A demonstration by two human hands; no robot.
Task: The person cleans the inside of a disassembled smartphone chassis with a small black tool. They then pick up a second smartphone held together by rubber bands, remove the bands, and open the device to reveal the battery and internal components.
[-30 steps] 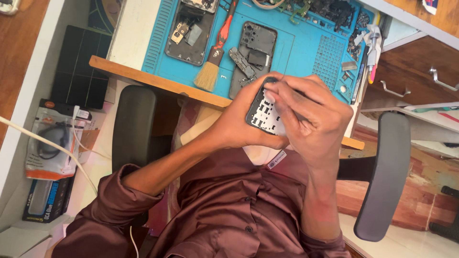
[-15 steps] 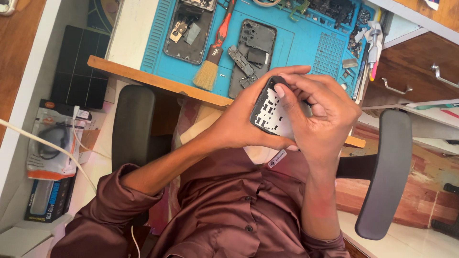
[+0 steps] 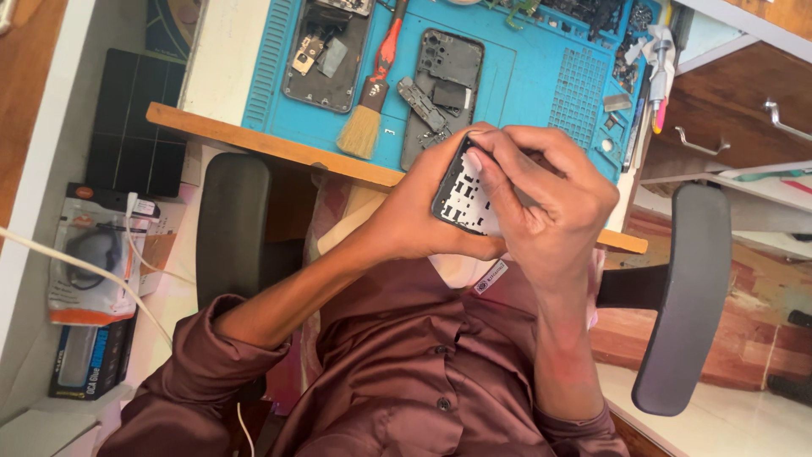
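Blue silicone repair matting covers the wooden-edged workbench at the top of the view, and the work goes on nearer than that, above the lap of a person in a maroon satin shirt.

Closest to the camera, the left hand cradles a black phone mid-frame with pale cut-outs from below and behind, fingers wrapped round its lower edge. The right hand is clenched over its upper side, the index fingertip pressing down near the top corner. The frame sits between both palms, just in front of the bench edge, touching nothing else. To do this step well, I judge that the supporting hand should hold the frame flat and steady while the pressing finger works along the edge in small amounts, so that the thin part does not flex or crack.

Farther out on the mat lie an opened dark phone body with exposed boards, a red-handled brush with pale bristles and a second black phone back shell. Black padded chair armrests stand to either side, boxed accessories sit on the floor at one side, and a wooden drawer with a metal handle stands at the other.
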